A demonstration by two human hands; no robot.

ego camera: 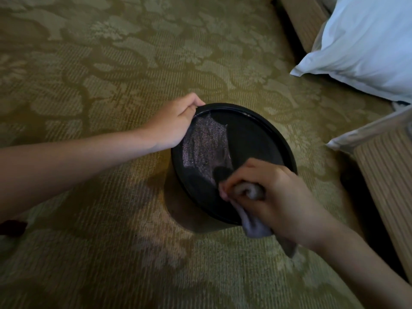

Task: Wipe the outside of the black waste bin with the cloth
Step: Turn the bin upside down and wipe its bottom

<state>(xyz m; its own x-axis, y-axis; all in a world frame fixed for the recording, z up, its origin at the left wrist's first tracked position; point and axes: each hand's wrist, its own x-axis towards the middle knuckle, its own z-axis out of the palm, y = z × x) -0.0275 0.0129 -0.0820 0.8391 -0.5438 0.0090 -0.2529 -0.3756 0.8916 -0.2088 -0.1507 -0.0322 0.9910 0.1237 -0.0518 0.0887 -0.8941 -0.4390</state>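
Left hand [176, 123] pinched the bin [278, 134] rim, right hand [278, 197] clutched the bunched cloth [254, 226] at near rim. Mid-wipe, I'd judge; outer wall unclear.

Smooth, slightly glossy black plastic bin [263, 139], soft grey cloth [256, 226], ribbed woven patterned carpet [111, 63], white cotton pillow [367, 41].

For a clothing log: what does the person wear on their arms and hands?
Nothing visible. The left hand and right hand are ungloved, and both forearms are bare to the frame edge: no sleeves, watch or bracelet. The right hand is blurred, so rings are uncertain.
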